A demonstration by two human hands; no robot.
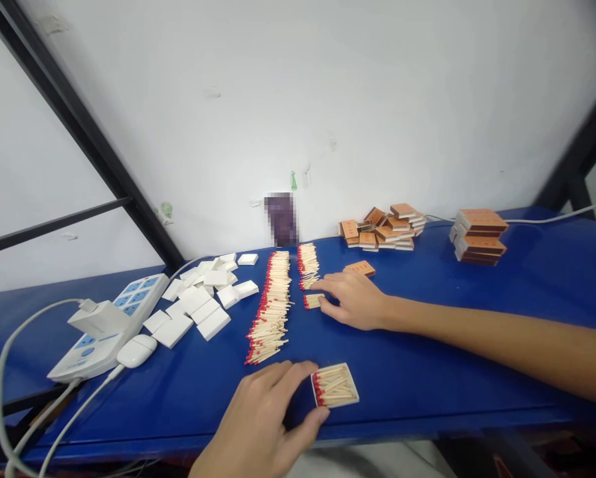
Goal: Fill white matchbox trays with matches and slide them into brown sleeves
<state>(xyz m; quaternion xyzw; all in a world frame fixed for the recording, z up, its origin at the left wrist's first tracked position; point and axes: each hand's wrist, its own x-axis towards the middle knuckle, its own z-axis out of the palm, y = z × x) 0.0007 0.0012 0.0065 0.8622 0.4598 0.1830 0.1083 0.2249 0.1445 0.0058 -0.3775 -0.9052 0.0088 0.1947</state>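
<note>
**Left hand (268,418) with one filled tray (353,383), lower centre**

Tray: clasped at its edge between thumb and fingers; matches (335,386) lying heads leftward; judged done.
Right hand (352,299), centre right: fingertips at a small bunch (311,301) of matches; whether pinching any, cannot be told.
Judged outstanding: longer row (270,318) and shorter row (307,262) of loose matches, mid-frame on the tabletop (412,385); white pieces (195,299), scattered left of centre, seemingly unfilled.
Orange matchboxes: single box (361,267) near that hand; pile (387,233), upper right of centre; stack (482,232), right.
</note>
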